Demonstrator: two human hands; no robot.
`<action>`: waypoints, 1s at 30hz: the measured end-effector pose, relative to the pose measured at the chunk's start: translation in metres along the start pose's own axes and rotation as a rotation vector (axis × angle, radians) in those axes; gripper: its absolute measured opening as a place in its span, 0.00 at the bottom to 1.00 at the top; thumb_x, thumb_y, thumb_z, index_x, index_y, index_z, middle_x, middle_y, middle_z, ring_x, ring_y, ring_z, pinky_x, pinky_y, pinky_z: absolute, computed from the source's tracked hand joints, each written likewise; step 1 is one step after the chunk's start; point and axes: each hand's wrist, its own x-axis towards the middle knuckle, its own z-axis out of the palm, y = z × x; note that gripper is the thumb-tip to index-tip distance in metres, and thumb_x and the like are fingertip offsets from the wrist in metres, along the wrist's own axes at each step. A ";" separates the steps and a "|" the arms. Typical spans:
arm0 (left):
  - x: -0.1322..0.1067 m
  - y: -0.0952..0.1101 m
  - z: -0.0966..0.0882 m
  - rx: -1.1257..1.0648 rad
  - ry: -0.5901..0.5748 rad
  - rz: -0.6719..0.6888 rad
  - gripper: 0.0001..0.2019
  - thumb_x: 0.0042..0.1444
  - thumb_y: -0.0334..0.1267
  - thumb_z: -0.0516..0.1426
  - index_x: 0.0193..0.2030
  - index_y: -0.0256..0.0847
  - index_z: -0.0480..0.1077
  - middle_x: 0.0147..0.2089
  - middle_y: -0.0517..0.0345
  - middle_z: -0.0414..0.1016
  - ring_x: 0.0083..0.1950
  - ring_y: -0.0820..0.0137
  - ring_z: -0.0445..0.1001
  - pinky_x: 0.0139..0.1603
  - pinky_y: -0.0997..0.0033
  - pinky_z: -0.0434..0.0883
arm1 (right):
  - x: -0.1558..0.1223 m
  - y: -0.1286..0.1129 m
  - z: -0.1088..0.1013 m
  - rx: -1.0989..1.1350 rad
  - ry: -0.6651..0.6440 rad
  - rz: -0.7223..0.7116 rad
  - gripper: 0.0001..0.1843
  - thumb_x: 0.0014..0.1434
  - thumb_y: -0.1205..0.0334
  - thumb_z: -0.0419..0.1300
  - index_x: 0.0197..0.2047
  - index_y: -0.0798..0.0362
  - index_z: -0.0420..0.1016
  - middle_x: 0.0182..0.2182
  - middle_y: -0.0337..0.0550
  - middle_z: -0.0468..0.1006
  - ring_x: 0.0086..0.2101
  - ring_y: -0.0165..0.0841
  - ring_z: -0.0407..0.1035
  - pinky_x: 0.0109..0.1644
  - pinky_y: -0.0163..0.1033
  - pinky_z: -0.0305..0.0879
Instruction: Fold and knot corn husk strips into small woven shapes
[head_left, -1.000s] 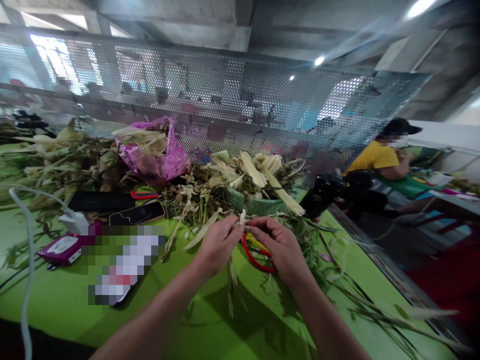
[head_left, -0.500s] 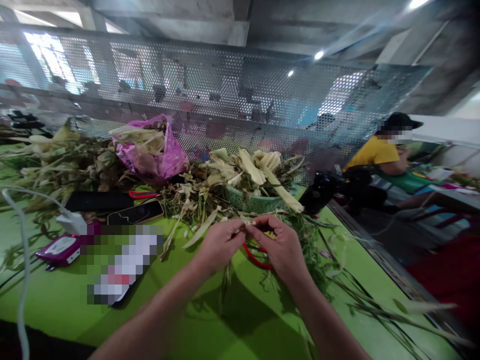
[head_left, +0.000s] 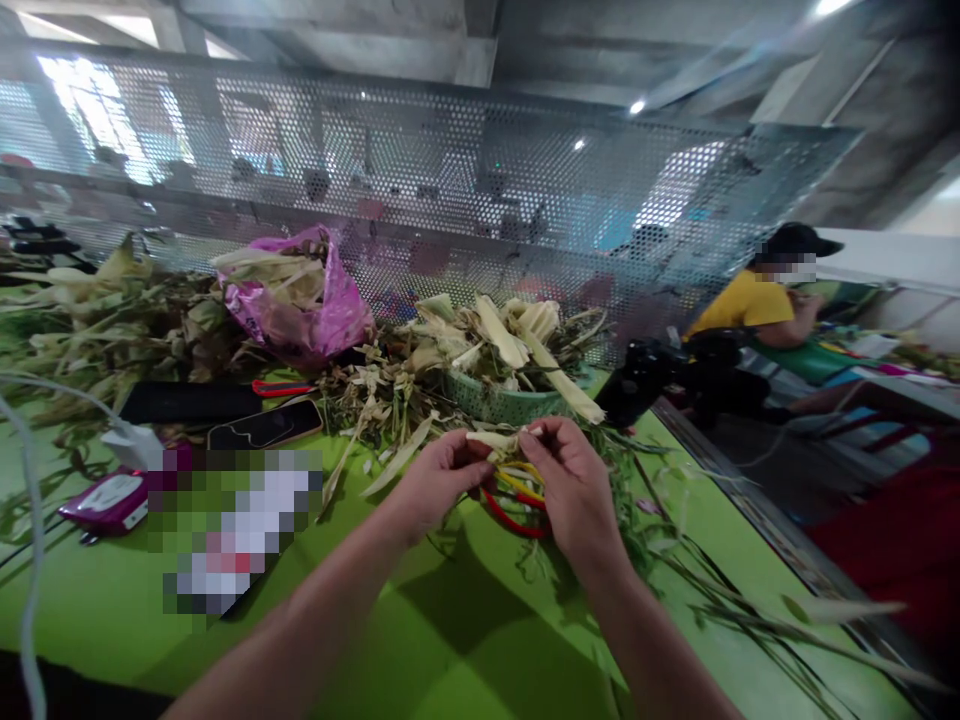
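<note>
A pale, twisted strip of corn husk [head_left: 499,441] stretches between my two hands above the green table. One end is pinched in the fingertips of my left hand [head_left: 435,487]. At the other end, the thumb and fingers of my right hand [head_left: 576,490] are closed on it. Just beneath the strip lie looped red and yellow handles [head_left: 517,512], partly covered by my right hand, so the rest of that tool is hidden. Dry husk pieces [head_left: 401,455] lie beyond my left hand.
Behind my hands stands a green basket [head_left: 495,400] heaped with husks, with a pink plastic bag [head_left: 345,315] of husks to its left. Phones [head_left: 266,427] and a purple device [head_left: 112,500] lie left. Long stalks [head_left: 780,625] spread right. A person in yellow [head_left: 742,305] sits beyond.
My hands have drawn slightly apart, and more of the pale strip shows between them. Thin strands that hung below my left hand are no longer visible. The view has shifted slightly.
</note>
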 end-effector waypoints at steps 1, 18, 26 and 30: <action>0.001 -0.003 0.000 0.000 -0.020 0.000 0.16 0.46 0.43 0.65 0.37 0.36 0.68 0.31 0.59 0.70 0.30 0.75 0.67 0.34 0.74 0.63 | -0.001 0.000 0.001 0.025 0.007 0.014 0.10 0.56 0.55 0.61 0.35 0.51 0.66 0.28 0.36 0.66 0.28 0.30 0.62 0.33 0.35 0.61; -0.001 0.010 -0.005 0.188 0.035 0.038 0.16 0.46 0.44 0.64 0.35 0.36 0.69 0.31 0.60 0.70 0.33 0.73 0.67 0.38 0.72 0.64 | -0.001 -0.003 0.002 -0.168 -0.078 -0.105 0.09 0.57 0.56 0.60 0.34 0.51 0.67 0.28 0.36 0.68 0.29 0.31 0.62 0.35 0.36 0.61; -0.003 0.009 0.002 0.532 0.083 0.191 0.06 0.49 0.32 0.59 0.34 0.37 0.67 0.34 0.58 0.72 0.36 0.71 0.68 0.38 0.72 0.66 | -0.005 -0.004 0.006 -0.303 -0.069 -0.172 0.06 0.58 0.58 0.60 0.33 0.51 0.69 0.27 0.37 0.71 0.29 0.31 0.65 0.35 0.35 0.62; -0.003 0.005 -0.003 0.499 0.045 0.229 0.08 0.52 0.33 0.58 0.40 0.37 0.69 0.40 0.53 0.74 0.42 0.67 0.72 0.45 0.68 0.68 | -0.005 -0.006 0.008 -0.217 -0.104 -0.123 0.07 0.56 0.57 0.61 0.34 0.52 0.73 0.31 0.40 0.75 0.32 0.33 0.68 0.39 0.37 0.65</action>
